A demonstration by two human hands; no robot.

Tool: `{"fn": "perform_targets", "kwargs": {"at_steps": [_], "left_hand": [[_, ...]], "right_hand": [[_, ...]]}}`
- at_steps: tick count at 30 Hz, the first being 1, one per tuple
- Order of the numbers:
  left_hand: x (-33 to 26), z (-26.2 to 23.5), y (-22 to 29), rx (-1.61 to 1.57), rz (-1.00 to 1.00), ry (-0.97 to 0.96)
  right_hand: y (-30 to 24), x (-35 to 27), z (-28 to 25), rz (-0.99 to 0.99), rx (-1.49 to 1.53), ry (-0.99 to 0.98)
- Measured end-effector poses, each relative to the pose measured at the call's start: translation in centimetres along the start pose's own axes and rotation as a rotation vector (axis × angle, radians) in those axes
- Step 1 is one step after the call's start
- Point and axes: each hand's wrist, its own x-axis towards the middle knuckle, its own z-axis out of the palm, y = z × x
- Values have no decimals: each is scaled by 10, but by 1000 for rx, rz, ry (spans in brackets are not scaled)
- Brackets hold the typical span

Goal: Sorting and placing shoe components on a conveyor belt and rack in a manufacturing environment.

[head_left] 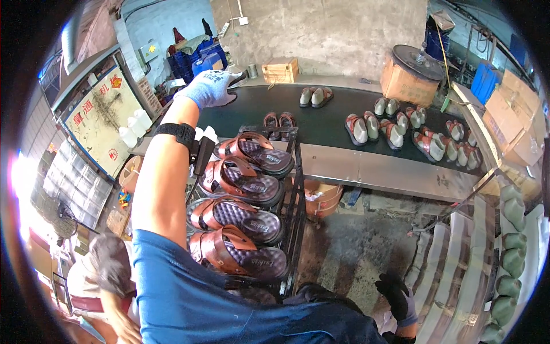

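Left hand (212, 87) reaches far out over the belt (332, 129).

Head view: the gloved fingers lie flat and loose on the dark belt, holding nothing. Brown sandals (252, 189) sit stacked on the rack (295, 206) just below that arm. The right hand (398, 298) hangs low, fingers curled; I cannot tell if it grips anything. Keep the arm high so the sandals stay put.

Blue-grey knit glove on left hand (211, 88), black strap at the wrist; black glove on right hand (399, 298). Blue sleeve (189, 298). Brown sandals (240, 206) with dark, dimpled footbeds stacked on black rack (295, 218). Dark green-black conveyor belt (332, 123) carrying reddish-brown sandals on pale grey lasts (395, 132). Tan cardboard boxes (518, 114); pale green lasts (510, 252) at right.
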Motion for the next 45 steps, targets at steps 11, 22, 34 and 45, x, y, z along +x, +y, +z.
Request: {"fn": "perform_targets", "kwargs": {"at_steps": [11, 22, 34, 45], "left_hand": [[1, 7, 0, -13, 13, 28], [5, 1, 2, -7, -32, -38], [4, 6, 5, -21, -8, -15], [8, 12, 3, -27, 32, 39]], "right_hand": [[-6, -5, 7, -5, -22, 3], [-6, -2, 8, -11, -60, -43], [-3, 0, 3, 24, 33, -3], [-4, -1, 1, -8, 13, 1]]}}
